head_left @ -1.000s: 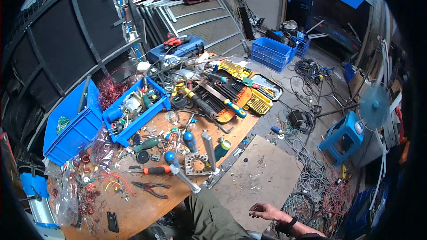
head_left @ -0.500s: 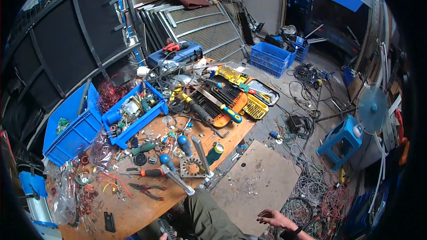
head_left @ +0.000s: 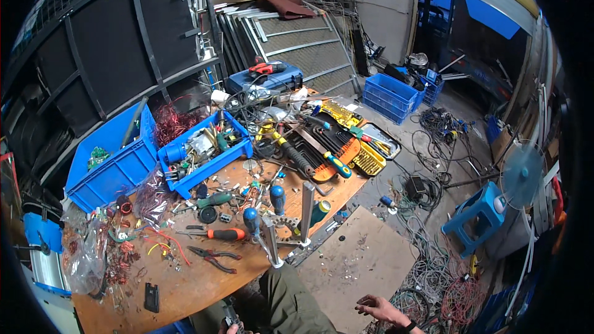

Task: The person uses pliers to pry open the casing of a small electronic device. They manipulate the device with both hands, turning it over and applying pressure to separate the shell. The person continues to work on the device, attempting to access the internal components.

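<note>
Low at the lower edge, my left hand (head_left: 231,329) is mostly cut off by the frame, closed around a dark grey metal part (head_left: 229,312) whose exact kind I cannot make out. Over to the right, my right hand (head_left: 378,309) hangs in the air above the floor board, fingers loosely apart and holding nothing, with a dark band on the wrist. Between them is my leg in olive trousers (head_left: 294,303). On the wooden table (head_left: 204,284) nearest my left hand lie red-and-black pliers (head_left: 213,258), an orange-handled screwdriver (head_left: 226,234) and a flat black part (head_left: 151,297).
Two metal posts (head_left: 307,210) stand at the table's edge beside a green-and-yellow cylinder (head_left: 320,211). Blue bins (head_left: 114,173) and hex key sets (head_left: 334,148) crowd the table. Tangled cables (head_left: 427,260), a blue stool (head_left: 473,216) and a fan (head_left: 521,170) stand right.
The whole view has shifted, so the table and bins appear further right and slightly lower. My right hand stays raised with loose fingers; my left still grips the metal part.
</note>
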`<state>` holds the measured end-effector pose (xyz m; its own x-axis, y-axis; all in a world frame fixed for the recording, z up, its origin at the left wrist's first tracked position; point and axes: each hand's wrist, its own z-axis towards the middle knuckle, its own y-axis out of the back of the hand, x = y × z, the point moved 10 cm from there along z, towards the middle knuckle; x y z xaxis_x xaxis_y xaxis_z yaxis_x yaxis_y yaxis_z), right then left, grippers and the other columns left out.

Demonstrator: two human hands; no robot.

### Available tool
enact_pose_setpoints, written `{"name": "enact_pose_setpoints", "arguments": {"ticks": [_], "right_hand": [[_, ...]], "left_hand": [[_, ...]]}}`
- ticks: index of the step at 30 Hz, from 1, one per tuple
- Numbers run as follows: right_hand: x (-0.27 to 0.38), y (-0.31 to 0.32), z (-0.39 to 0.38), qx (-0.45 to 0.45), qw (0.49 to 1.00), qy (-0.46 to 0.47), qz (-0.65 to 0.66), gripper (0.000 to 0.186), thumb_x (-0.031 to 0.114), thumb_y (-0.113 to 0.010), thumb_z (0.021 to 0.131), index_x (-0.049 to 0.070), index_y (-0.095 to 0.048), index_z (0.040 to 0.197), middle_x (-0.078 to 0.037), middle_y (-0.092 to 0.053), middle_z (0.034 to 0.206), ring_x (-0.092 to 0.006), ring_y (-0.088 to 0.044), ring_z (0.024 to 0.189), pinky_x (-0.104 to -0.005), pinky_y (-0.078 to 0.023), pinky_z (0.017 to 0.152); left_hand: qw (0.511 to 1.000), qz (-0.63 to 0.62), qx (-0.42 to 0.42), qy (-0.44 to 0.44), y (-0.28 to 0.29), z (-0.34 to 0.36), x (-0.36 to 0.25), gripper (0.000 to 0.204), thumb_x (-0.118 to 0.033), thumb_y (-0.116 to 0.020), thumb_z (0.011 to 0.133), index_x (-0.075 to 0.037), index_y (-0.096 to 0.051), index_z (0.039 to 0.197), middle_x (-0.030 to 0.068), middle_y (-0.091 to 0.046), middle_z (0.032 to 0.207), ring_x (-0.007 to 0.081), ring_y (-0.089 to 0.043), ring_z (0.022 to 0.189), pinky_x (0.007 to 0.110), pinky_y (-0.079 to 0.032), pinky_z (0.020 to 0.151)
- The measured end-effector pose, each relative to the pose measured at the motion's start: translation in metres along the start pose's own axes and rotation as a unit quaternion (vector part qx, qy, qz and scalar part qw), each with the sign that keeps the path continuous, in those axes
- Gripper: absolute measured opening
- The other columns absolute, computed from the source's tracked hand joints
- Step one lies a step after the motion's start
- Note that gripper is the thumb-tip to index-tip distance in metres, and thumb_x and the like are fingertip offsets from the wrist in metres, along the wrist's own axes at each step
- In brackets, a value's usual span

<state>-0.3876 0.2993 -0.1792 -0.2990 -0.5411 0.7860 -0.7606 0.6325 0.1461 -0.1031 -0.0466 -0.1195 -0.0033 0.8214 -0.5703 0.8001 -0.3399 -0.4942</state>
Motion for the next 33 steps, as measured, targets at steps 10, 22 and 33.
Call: {"name": "enact_pose_setpoints", "arguments": {"ticks": [10,22,33], "right_hand": [[0.187,0.051,0.046,-0.146,0.962,0.224,-0.057,0.038,0.025,-0.071,0.098,-0.005,-0.062,0.120,-0.013,-0.074,0.102,-0.0145,-0.071,0.090,-0.0314,-0.058,0.081],[0.213,-0.058,0.065,-0.041,0.966,0.241,-0.085,0.037,0.027,-0.073,0.096,-0.003,-0.065,0.116,-0.010,-0.073,0.095,-0.0131,-0.068,0.085,-0.0307,-0.056,0.077],[0.226,-0.283,-0.004,0.346,0.895,0.275,-0.058,0.066,0.045,-0.067,0.099,0.001,-0.046,0.144,-0.018,-0.059,0.134,-0.0239,-0.057,0.123,-0.0352,-0.047,0.106]], "left_hand": [[0.998,0.049,-0.032,-0.039,0.027,-0.010,-0.014,0.028,-0.025,-0.061,0.103,-0.006,-0.060,0.124,0.0091,-0.062,0.115,0.0274,-0.065,0.101,0.053,-0.060,0.088],[0.975,0.102,-0.123,-0.157,0.071,-0.033,-0.031,0.023,-0.019,-0.059,0.103,-0.002,-0.064,0.118,0.0083,-0.063,0.106,0.0220,-0.062,0.097,0.051,-0.061,0.089],[0.918,0.265,0.007,-0.295,-0.042,-0.062,-0.076,0.050,-0.008,-0.082,0.086,-0.002,-0.056,0.128,0.0095,-0.067,0.114,0.0195,-0.065,0.106,0.034,-0.055,0.090]]}}
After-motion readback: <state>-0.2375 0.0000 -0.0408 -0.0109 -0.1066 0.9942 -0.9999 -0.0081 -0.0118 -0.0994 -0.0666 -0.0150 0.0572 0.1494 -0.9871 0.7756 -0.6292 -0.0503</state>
